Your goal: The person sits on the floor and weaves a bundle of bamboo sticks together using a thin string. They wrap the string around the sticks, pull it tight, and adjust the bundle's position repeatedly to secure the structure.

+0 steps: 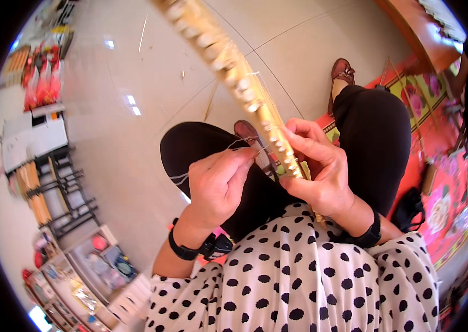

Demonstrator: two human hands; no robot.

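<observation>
A long straw-coloured strip, with a row of small white knobs along one side, slants from the top of the view down to my lap. My right hand is closed around its lower part, thumb and fingers on opposite sides. Beside the strip, my left hand pinches a thin pale thread between thumb and forefinger. A stretch of the thread runs from those fingertips toward the strip, and another loop shows past the back of the hand. Whether a needle is on the thread, I cannot tell.
Straw-like scraps lie on the pale tiled floor. At right is a pink flowered mat with a black bag; a wooden piece of furniture stands at upper right. Shelves with boxes and a black rack line the left.
</observation>
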